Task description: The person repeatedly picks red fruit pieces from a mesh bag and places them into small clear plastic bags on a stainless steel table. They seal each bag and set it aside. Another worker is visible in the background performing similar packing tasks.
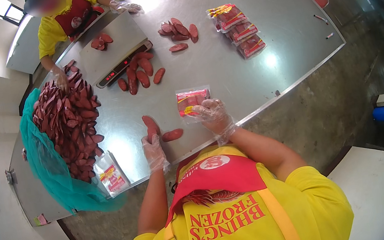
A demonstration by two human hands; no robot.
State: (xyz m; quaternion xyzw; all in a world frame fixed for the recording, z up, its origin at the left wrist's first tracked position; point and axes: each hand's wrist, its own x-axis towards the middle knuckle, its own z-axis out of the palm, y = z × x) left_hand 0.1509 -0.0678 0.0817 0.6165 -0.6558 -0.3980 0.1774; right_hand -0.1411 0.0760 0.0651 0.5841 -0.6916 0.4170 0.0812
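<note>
My left hand [154,153], in a clear plastic glove, has its fingers at the lower end of a reddish sausage piece [150,124]. Another sausage piece [173,135] lies on the steel just right of it. My gloved right hand [215,116] grips the lower right part of a clear printed packet [185,103]. Sliced sausage pieces show through the packet's film. The fingers cover its lower right corner, and the thumb is hard to make out.
A large heap of cut sausages [71,120] lies on green netting [41,155] at left. Printed bags [113,175] lie near it. A co-worker's gloved hand [60,80] touches the heap. Beyond are a digital scale [115,38], loose sausages [143,71], a sausage pile [177,30] and filled packets [238,29].
</note>
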